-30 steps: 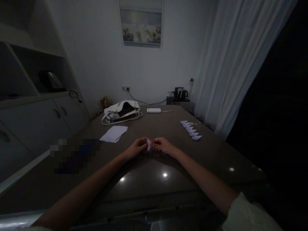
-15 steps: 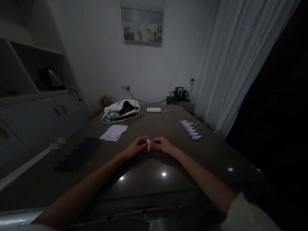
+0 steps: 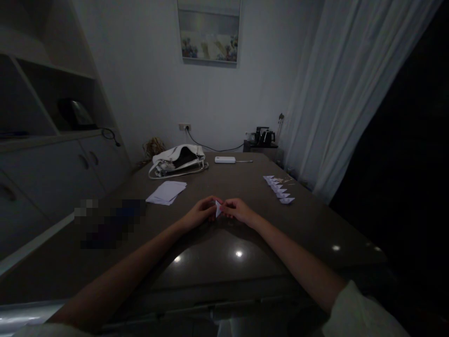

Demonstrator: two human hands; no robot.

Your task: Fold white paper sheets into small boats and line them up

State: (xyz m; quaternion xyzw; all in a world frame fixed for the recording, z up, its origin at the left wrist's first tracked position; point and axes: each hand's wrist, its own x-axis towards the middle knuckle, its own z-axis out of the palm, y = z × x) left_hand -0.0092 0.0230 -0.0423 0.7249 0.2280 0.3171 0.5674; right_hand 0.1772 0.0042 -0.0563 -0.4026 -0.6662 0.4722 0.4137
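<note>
A small piece of folded white paper is held between my two hands above the near middle of the table. My left hand pinches it from the left, its fingers curled around the far side. From the right, my right hand grips it between thumb and fingers. The fingertips cover part of the paper. A stack of white paper sheets lies to the left, beyond my left hand. Over on the right, a row of several folded paper boats runs away from me along the table.
At the far left of the brown table lies a white handbag. A white power bank with a short cable is at the far edge. Small scraps lie beside the boats. A white curtain hangs at the right.
Both hands keep hold of the folded paper in nearly the same place, with only slight finger movement. The view has shifted very slightly.
</note>
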